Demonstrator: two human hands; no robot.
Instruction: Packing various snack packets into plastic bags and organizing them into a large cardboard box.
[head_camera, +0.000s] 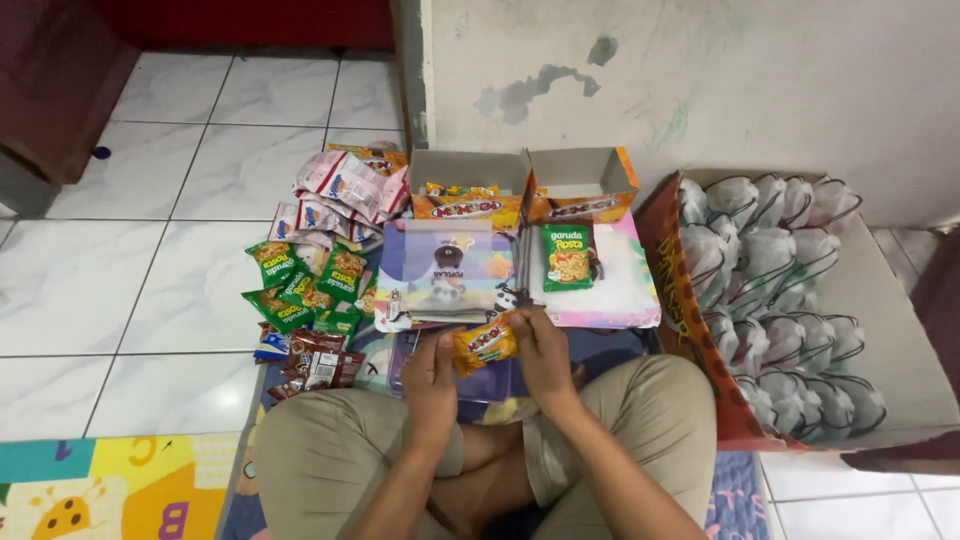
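Two hands at lower centre, both closed on one small glossy orange snack packet (485, 343): left hand (431, 377) gripping its lower left end, right hand (540, 350) pinching its upper right end, packet tilted between them above crossed legs in khaki trousers. Just above, flat pastel plastic pouch (445, 270) with cartoon print on smooth white marble-look floor tiles (150, 270). Crinkly green snack packets (305, 290) heaped at centre left, pink packets (345, 190) above those, dark brown ones (320, 365) below. Two open orange cardboard boxes (525, 185) at upper centre; single green packet (567, 257) beneath. Large cardboard carton (900, 330) at right, filled with knotted clear plastic bags (770, 280). Bright foam play mat (110, 490) at lower left.
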